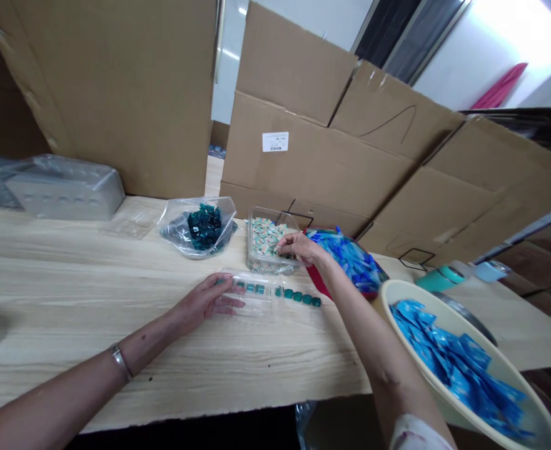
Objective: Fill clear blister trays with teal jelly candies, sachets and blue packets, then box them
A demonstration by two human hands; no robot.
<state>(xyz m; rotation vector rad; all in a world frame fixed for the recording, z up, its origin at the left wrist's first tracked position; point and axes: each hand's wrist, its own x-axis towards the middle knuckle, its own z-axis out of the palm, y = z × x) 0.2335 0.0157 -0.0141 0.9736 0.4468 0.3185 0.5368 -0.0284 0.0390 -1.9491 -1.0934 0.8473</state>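
My left hand [209, 298] grips the left end of a clear plastic tray [251, 307] on the table, fingers along its upper edge and thumb lower down. Teal square pieces [255, 288] sit in a row in the tray's compartments, and the row runs on to its right end. Over a clear plastic box [275, 264] of small pale, green-edged chips [263, 231], my right hand [301, 248] has its fingertips pinched together among the chips. What lies between those fingertips is hidden. Left of the box, an open clear bag [172, 225] holds dark teal pieces [204, 226].
Right of the box, a red tray [319, 284] carries blue strips [350, 256]. A cream tub [397, 290] of blue packets [463, 350] stands by my right forearm. Clear containers [64, 187] stand at back left. Cardboard [303, 150] walls the back; a green bottle [441, 278] lies at right.
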